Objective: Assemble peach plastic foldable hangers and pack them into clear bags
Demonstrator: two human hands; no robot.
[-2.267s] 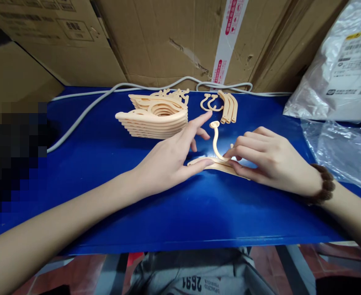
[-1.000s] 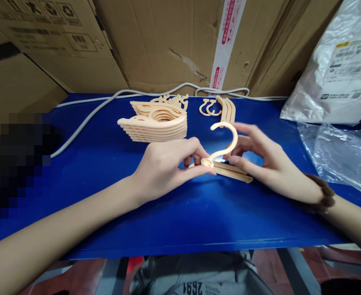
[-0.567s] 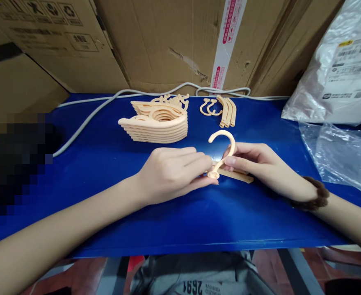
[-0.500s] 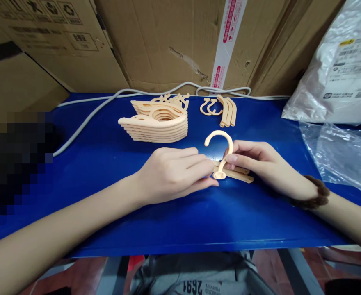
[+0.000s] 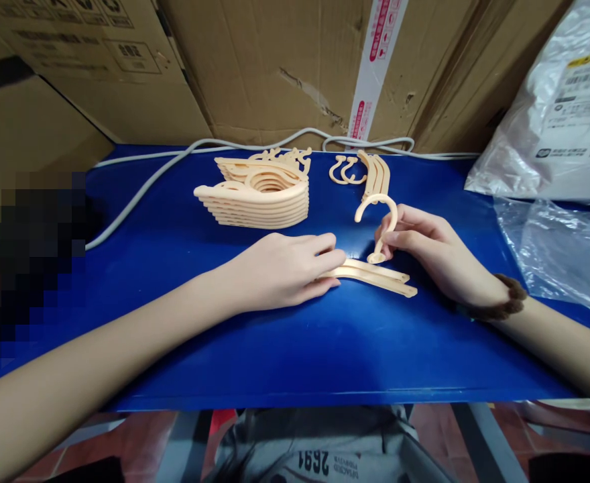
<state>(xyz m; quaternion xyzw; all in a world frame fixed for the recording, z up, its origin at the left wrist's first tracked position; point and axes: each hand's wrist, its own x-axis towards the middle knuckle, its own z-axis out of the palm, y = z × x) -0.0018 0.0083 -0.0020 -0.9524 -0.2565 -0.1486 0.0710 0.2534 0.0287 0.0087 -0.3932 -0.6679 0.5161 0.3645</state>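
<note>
Between the thumb and fingers of my right hand [image 5: 423,245] is a cream plastic hook [image 5: 391,213], raised with its flat round base downward. My left hand [image 5: 295,268] is closed over the left ends of two cream hanger arms [image 5: 380,278], which lie side by side on the blue table [image 5: 295,355]. Their right ends stick out below the hook's base, apart from it. Behind my left hand stands a stack of cream hanger pieces [image 5: 255,201]. Two loose hooks [image 5: 344,171] and several curved arms [image 5: 376,176] lie farther back.
Small cream pieces [image 5: 287,158] lie behind the stack. A white cable [image 5: 147,188] runs along the back, before cardboard boxes [image 5: 255,80]. Clear plastic [image 5: 556,251] and a white package [image 5: 561,127] are at the right.
My right hand has lifted the hook up and to the right, away from the two arms. My left hand has drawn back slightly to the left, uncovering more of the arms.
</note>
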